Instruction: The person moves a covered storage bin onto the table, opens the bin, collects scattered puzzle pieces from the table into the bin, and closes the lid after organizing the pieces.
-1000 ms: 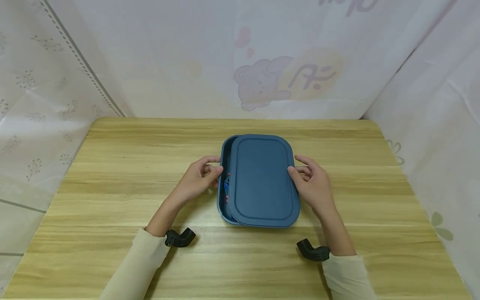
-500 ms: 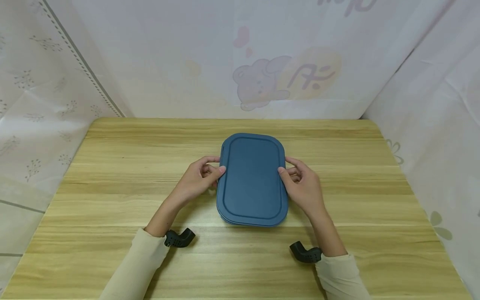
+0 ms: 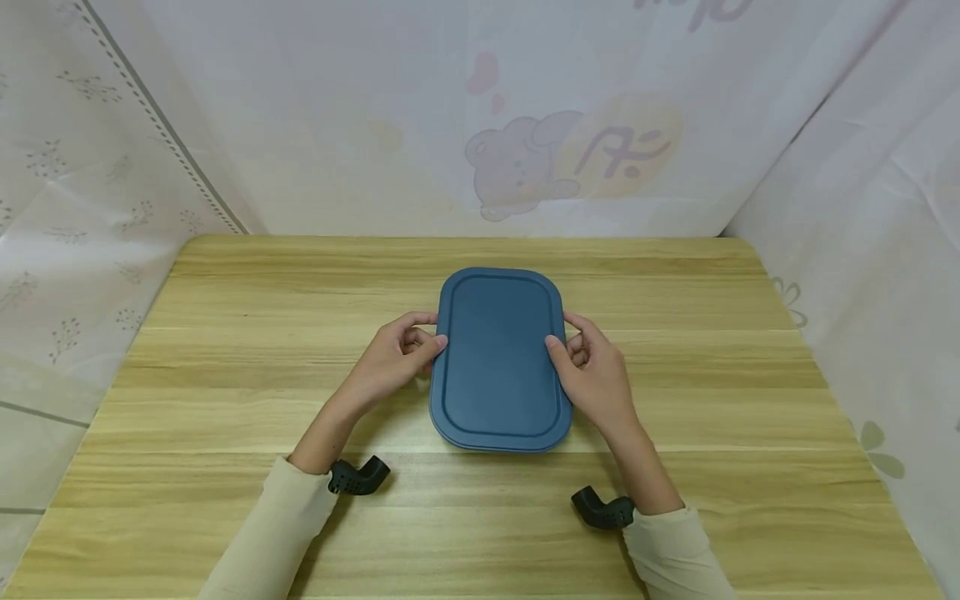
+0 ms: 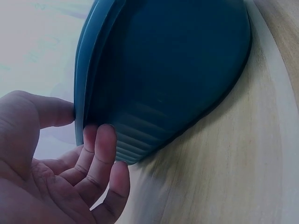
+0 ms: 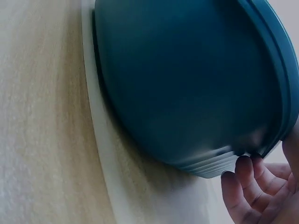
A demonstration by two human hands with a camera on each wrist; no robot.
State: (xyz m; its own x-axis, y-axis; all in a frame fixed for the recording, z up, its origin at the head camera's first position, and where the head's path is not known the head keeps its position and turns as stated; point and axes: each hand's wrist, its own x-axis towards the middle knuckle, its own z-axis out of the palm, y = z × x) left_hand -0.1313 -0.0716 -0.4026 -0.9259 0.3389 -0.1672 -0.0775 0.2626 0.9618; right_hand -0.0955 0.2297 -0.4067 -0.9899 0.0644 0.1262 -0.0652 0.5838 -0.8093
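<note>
A dark blue rectangular lid [image 3: 500, 358] covers a matching storage box, its long sides running front to back. Beneath the lid, the deep wall of the box [image 4: 182, 60] shows in the left wrist view, with ribbed grooves at the side. My left hand [image 3: 393, 354] pinches the left rim, thumb on the lid's edge and fingers curled below against the box wall. On the opposite side my right hand [image 3: 596, 375] grips the lid's right edge the same way, fingertips just under the rim [image 5: 275, 60]. What lies inside the box is hidden.
The box stands on a wood-grain table [image 3: 262, 350]. Pale printed curtains [image 3: 337, 125] hang behind the table and at both sides. Each wrist carries a black camera mount, one on the left [image 3: 360, 477] and one on the right [image 3: 602, 508].
My right hand has slid the lid leftward over the box, covering the gap on the left where small colourful things showed. My left hand has stayed nearly in place at the rim.
</note>
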